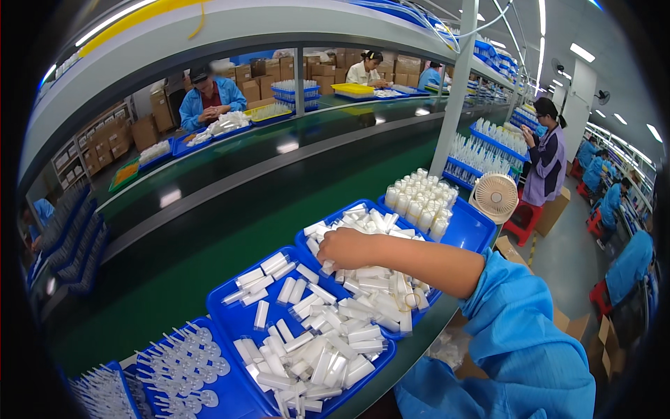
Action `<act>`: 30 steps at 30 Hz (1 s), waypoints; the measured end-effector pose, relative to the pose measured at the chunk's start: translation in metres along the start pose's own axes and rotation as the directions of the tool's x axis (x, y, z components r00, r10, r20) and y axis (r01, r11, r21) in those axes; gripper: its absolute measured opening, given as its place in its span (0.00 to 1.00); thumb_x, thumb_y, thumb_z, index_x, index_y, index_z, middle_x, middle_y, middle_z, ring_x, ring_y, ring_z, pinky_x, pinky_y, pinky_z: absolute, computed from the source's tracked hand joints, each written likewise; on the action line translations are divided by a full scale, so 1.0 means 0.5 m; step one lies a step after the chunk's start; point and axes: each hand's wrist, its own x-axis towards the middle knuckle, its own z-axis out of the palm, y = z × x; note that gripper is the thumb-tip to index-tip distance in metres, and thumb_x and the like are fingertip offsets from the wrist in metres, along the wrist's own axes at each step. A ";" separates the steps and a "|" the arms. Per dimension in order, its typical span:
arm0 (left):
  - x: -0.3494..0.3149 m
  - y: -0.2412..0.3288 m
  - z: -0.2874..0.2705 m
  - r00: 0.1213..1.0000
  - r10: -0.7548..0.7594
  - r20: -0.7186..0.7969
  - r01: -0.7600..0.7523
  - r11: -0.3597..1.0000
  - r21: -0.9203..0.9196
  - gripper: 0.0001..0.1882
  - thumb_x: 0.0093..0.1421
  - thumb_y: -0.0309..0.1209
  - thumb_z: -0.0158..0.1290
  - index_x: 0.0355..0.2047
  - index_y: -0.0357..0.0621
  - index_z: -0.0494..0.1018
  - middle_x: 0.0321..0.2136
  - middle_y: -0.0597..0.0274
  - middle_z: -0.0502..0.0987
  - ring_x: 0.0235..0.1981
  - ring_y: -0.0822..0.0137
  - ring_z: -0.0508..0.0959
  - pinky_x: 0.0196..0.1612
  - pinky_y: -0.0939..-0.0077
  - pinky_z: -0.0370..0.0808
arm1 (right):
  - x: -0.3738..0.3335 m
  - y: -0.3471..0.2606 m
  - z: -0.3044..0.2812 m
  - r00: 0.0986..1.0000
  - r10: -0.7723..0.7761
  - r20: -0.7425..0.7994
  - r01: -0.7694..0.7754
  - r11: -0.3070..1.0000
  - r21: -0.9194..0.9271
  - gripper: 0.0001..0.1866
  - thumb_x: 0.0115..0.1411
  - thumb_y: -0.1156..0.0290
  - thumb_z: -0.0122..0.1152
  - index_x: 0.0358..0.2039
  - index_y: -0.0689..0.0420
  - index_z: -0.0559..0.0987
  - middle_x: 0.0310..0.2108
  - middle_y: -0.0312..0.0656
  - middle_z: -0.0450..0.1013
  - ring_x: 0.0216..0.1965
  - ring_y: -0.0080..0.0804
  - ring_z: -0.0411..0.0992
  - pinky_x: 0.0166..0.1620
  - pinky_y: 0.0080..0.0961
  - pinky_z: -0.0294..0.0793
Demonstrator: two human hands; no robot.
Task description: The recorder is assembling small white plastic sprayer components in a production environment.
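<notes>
My right hand (347,250) reaches in from the right, its arm in a light blue sleeve (523,328). The fingers curl down into a heap of white rectangular pieces (370,283) in clear sleeves. Whatever they grip is hidden under the hand. That heap fills a blue tray (326,216). Nearer and to the left stands another blue tray (241,318) with many similar white pieces (335,370) lying loosely in it. A thin tan ring (407,302) rests on the heap beneath my forearm. My left hand is out of view.
At lower left, a blue tray holds clear plastic pieces with thin stems (192,363). Upright clear-and-white containers (420,199) stand in a tray at right, near a beige fan (495,195). A green conveyor belt (230,230) runs beyond, below a metal frame post (457,91). Several people work nearby.
</notes>
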 end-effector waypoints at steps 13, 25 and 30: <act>0.023 -0.018 0.044 0.931 0.258 0.257 -0.305 0.938 0.164 0.04 0.54 0.19 0.50 0.30 0.35 0.72 0.34 0.54 0.71 0.35 0.64 0.71 0.41 0.74 0.68 | -0.139 -0.234 -0.082 0.909 -0.005 -0.417 0.368 0.479 0.797 0.08 0.60 0.68 0.50 0.34 0.60 0.70 0.31 0.48 0.70 0.34 0.43 0.70 0.37 0.31 0.69; 0.039 -0.015 0.074 0.911 0.278 0.305 -0.322 0.941 0.105 0.05 0.49 0.18 0.54 0.29 0.36 0.75 0.28 0.55 0.75 0.31 0.61 0.74 0.35 0.73 0.69 | -0.156 -0.265 -0.059 0.996 0.015 0.094 -0.070 -0.549 0.833 0.15 0.55 0.74 0.60 0.43 0.60 0.71 0.28 0.34 0.69 0.20 0.14 0.61 0.22 0.10 0.58; 0.040 -0.008 0.073 0.921 0.241 0.306 -0.288 0.950 0.118 0.05 0.49 0.18 0.54 0.28 0.35 0.75 0.27 0.55 0.74 0.30 0.62 0.73 0.34 0.76 0.69 | -0.143 -0.265 -0.041 0.997 -0.050 0.063 -0.080 -0.703 0.706 0.12 0.56 0.73 0.59 0.40 0.58 0.69 0.30 0.33 0.68 0.22 0.14 0.59 0.23 0.10 0.58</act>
